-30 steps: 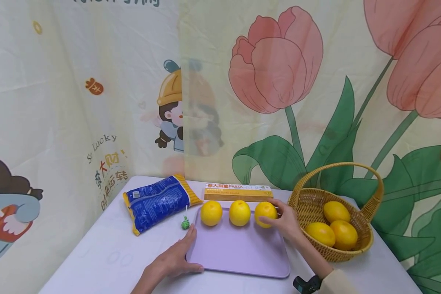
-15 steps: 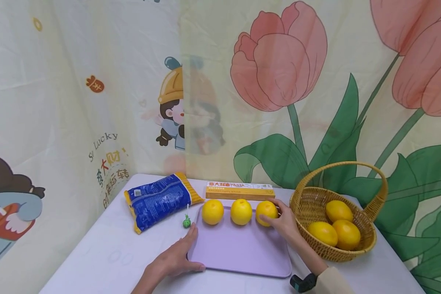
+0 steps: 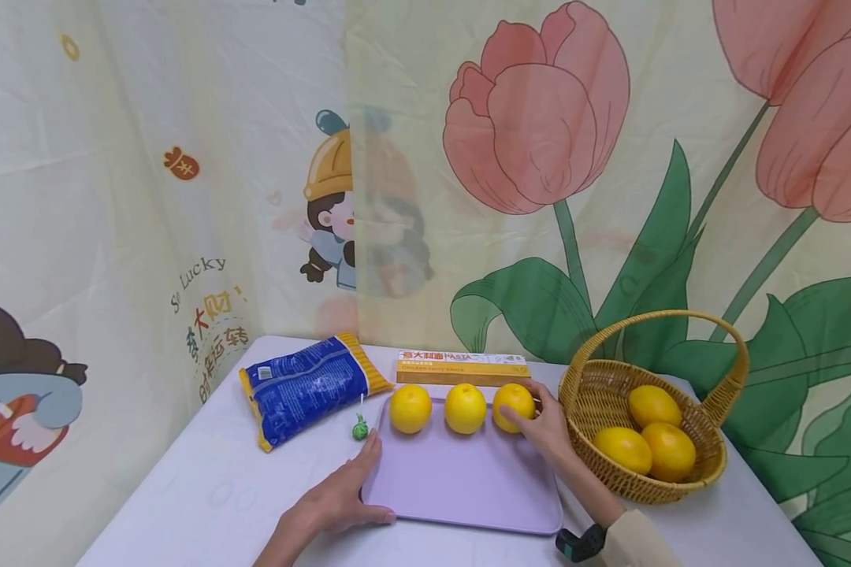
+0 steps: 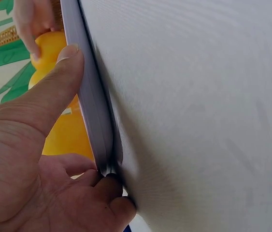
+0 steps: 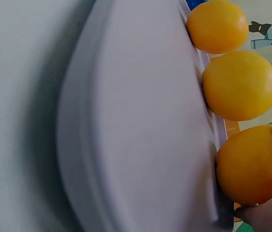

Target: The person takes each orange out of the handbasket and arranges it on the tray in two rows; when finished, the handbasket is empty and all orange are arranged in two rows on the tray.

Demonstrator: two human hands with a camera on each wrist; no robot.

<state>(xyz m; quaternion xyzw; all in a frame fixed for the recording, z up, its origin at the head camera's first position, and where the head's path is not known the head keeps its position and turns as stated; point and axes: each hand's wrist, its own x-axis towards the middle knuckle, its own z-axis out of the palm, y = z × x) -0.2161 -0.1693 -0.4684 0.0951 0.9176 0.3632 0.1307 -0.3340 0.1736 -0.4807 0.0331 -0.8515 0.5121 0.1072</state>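
A lilac tray (image 3: pixel 461 488) lies on the table with several oranges in play; three line its far edge: a left orange (image 3: pixel 410 409), a middle orange (image 3: pixel 465 409) and a right orange (image 3: pixel 509 402). My right hand (image 3: pixel 549 429) holds the right orange between thumb and fingers, seen close in the right wrist view as the nearest orange (image 5: pixel 254 164). My left hand (image 3: pixel 340 492) grips the tray's near left corner. In the left wrist view the thumb (image 4: pixel 53 92) lies against the tray rim (image 4: pixel 94 111), and the other fingers bend at the corner.
Right of the tray stands a wicker basket (image 3: pixel 589 386) holding three more oranges (image 3: pixel 670 452). Behind the tray lies a pasta box (image 3: pixel 461 370). A blue bag (image 3: pixel 312 390) and a small green ornament (image 3: pixel 360 428) lie at left. A patterned curtain (image 3: pixel 397 197) hangs behind.
The head view has shifted slightly. Both hands keep their places on the tray and the right orange; the right wrist has edged a little to the left.
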